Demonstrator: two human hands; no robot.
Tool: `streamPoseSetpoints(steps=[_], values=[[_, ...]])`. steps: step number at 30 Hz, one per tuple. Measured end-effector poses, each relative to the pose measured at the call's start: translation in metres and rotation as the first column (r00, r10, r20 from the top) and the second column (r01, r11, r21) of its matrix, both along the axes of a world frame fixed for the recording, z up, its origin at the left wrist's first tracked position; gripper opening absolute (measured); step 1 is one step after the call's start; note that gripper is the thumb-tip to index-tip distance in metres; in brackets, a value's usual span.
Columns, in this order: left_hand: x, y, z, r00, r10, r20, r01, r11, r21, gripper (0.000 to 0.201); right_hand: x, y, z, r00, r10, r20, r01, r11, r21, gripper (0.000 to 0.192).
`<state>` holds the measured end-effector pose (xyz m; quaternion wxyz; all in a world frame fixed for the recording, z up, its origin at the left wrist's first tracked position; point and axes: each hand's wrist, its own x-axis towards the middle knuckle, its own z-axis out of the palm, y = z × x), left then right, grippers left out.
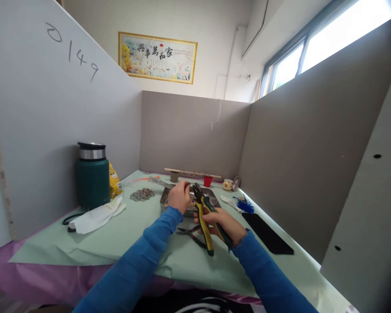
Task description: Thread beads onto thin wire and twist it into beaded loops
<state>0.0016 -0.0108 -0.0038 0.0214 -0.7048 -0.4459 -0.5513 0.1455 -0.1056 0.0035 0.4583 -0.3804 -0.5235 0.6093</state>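
Observation:
My right hand (222,224) grips yellow-and-green handled pliers (204,217), their black jaws pointing up and away over a metal tray (215,197). My left hand (179,196) is closed in front of the tray, its fingertips pinched next to the plier jaws; what it pinches is too small to see. The tray holds small beads or parts. A second, smaller pair of pliers (189,233) lies on the pale green table cover under my hands. Both sleeves are blue.
A dark green flask (92,176) stands at the left with a yellow packet (114,180) and a white cloth (97,216). A heap of small rings (142,194), a wooden stick (192,173), a red cup (207,181), blue feathers (245,204) and a black phone (267,233) lie around. Grey partition walls enclose the table.

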Motion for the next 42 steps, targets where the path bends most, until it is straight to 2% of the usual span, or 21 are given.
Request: streamPoseSetpoints(steps=[4, 12, 19, 24, 29, 34, 39, 42], values=[[0.0, 0.0, -0.001, 0.999, -0.032, -0.005, 0.033, 0.998, 0.049, 0.017, -0.002, 0.002, 0.004, 0.998, -0.035, 0.047, 0.034, 0.999, 0.03, 0.027], [-0.002, 0.001, -0.001, 0.995, -0.102, 0.015, 0.099, 0.987, 0.124, 0.014, 0.001, 0.005, 0.001, 0.976, -0.136, 0.172, 0.109, 0.981, 0.159, 0.021], [-0.002, 0.002, 0.0, 0.989, -0.143, -0.034, 0.147, 0.972, 0.185, 0.012, 0.012, 0.013, -0.003, 0.946, -0.153, 0.286, 0.086, 0.969, 0.233, 0.022], [-0.001, 0.002, 0.001, 0.981, -0.19, -0.03, 0.192, 0.968, 0.161, 0.011, 0.017, 0.017, -0.006, 0.942, -0.146, 0.301, 0.074, 0.968, 0.239, 0.022], [0.001, 0.004, -0.001, 0.95, -0.292, 0.108, 0.284, 0.956, 0.078, 0.009, 0.014, 0.013, -0.001, 0.972, -0.09, 0.217, 0.051, 0.983, 0.178, 0.025], [0.003, 0.006, -0.001, 0.883, -0.388, 0.263, 0.401, 0.916, 0.006, 0.009, 0.014, 0.011, 0.005, 0.993, -0.032, 0.112, 0.018, 0.993, 0.119, 0.028], [0.005, 0.01, -0.002, 0.698, -0.509, 0.504, 0.617, 0.784, -0.062, 0.01, 0.014, 0.011, 0.006, 0.995, 0.001, 0.098, -0.01, 0.995, 0.099, 0.026], [0.005, 0.013, -0.002, 0.624, -0.533, 0.572, 0.681, 0.729, -0.064, 0.011, 0.012, 0.009, 0.008, 0.993, -0.01, 0.118, -0.001, 0.995, 0.098, 0.025]])
